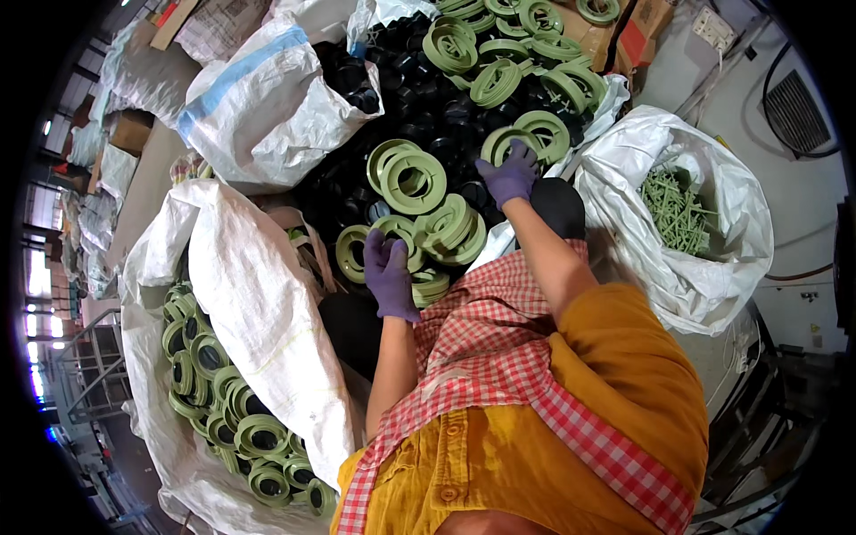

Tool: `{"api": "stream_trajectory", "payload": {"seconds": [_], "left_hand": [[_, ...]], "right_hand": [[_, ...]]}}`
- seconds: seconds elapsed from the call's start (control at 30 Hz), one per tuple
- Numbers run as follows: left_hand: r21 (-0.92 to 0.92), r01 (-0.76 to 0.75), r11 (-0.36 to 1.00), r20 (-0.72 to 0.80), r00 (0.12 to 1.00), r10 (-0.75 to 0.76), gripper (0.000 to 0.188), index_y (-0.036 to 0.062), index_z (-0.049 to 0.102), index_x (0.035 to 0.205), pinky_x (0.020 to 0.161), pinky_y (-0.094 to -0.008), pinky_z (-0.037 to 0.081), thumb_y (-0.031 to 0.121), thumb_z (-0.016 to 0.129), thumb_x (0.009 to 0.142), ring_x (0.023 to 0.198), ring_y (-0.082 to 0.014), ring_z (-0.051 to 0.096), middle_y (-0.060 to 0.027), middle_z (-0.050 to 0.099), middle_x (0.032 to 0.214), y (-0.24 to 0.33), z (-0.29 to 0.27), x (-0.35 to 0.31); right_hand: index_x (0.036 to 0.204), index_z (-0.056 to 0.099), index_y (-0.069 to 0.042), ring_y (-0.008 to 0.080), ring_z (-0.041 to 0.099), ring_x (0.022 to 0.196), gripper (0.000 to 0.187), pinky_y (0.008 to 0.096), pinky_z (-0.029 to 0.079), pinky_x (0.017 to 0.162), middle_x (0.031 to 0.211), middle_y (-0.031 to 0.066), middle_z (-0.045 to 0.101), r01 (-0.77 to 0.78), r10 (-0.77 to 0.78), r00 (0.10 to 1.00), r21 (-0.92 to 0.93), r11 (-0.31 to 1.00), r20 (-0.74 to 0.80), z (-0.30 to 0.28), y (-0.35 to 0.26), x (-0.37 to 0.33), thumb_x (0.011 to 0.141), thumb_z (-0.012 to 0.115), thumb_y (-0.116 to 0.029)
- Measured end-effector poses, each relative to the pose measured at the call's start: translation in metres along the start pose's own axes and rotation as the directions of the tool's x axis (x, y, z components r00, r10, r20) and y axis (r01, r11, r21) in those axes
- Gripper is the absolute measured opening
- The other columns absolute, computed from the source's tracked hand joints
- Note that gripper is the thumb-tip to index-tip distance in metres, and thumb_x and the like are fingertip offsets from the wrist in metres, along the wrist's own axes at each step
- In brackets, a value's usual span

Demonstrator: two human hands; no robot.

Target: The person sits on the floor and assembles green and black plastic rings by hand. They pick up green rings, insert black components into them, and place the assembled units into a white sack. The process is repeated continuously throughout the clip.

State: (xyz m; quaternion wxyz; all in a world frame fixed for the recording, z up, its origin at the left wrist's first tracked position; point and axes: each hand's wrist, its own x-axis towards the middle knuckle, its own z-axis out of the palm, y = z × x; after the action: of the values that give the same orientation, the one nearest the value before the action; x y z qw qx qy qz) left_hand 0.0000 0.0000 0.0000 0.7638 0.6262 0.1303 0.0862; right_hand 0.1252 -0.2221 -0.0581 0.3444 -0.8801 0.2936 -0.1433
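Both my hands wear purple gloves. My right hand (510,176) is at a light-green plastic ring (505,136), its fingers over the near rim and the thumb at the outer edge; the palm hides part of the grip. Nearer to me, my left hand (390,278) is raised with its fingers apart, beside a green flanged ring (350,253) and a stack of green rings (432,287). Between the hands lie more green rings (414,182), some nested together. They rest on a heap of black round plastic parts (439,116).
A white sack (259,303) at the left holds many green rings with black centres (259,435). Another white sack (254,102) spills black parts at the far left. At the right, an open white sack (740,223) holds thin green sticks (675,210). A cardboard box (646,31) stands behind.
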Motion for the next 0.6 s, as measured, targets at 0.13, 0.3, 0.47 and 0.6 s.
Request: {"api": "stream_trajectory", "payload": {"seconds": [0.13,0.3,0.47,0.6], "left_hand": [[-0.007,0.098,0.995,0.157,0.983,-0.095,0.048,-0.0020,0.040,0.131,0.090,-0.0297,0.044,0.005,0.058,0.088,0.107,-0.0172,0.053,-0.0109,0.051,0.122,0.018,0.020,-0.015],[-0.216,-0.004,0.976,0.617,0.775,0.140,0.049,0.0022,0.045,0.128,0.089,-0.0327,0.048,0.038,0.045,0.095,0.106,-0.0201,0.056,-0.0106,0.056,0.118,0.042,0.056,-0.021],[-0.390,0.260,0.883,0.395,0.914,-0.094,0.039,-0.0010,0.053,0.111,0.072,-0.0289,0.052,0.029,0.060,0.088,0.084,-0.0164,0.061,-0.0083,0.061,0.100,0.026,0.044,-0.007],[-0.261,0.096,0.961,0.061,0.995,-0.083,0.038,0.0067,0.049,0.121,0.080,-0.0343,0.052,0.033,0.052,0.093,0.100,-0.0194,0.059,-0.0116,0.056,0.117,0.022,0.053,-0.007]], "right_hand": [[0.129,0.031,-0.003,0.0286,0.052,0.107,0.094,0.0396,0.047,0.088,0.119,0.0153,0.048,0.505,-0.507,0.849,0.517,0.691,-0.151,-0.070,-0.019,-0.061,0.058,0.086,-0.030],[0.136,0.028,-0.005,0.0194,0.053,0.107,0.087,0.0338,0.047,0.089,0.125,0.0126,0.046,-0.051,-0.712,0.618,0.920,0.388,0.334,-0.112,-0.038,-0.117,0.066,0.080,-0.015],[0.134,0.034,-0.001,0.0155,0.055,0.104,0.066,0.0288,0.046,0.088,0.116,0.0083,0.054,-0.631,-0.676,0.475,0.753,0.185,0.564,-0.120,-0.055,-0.108,0.079,0.068,-0.013],[0.125,0.044,0.000,0.0110,0.056,0.099,0.043,0.0273,0.046,0.088,0.113,0.0087,0.055,-0.466,-0.512,0.642,0.821,0.330,0.571,-0.103,-0.069,-0.117,0.087,0.060,-0.013]]}}
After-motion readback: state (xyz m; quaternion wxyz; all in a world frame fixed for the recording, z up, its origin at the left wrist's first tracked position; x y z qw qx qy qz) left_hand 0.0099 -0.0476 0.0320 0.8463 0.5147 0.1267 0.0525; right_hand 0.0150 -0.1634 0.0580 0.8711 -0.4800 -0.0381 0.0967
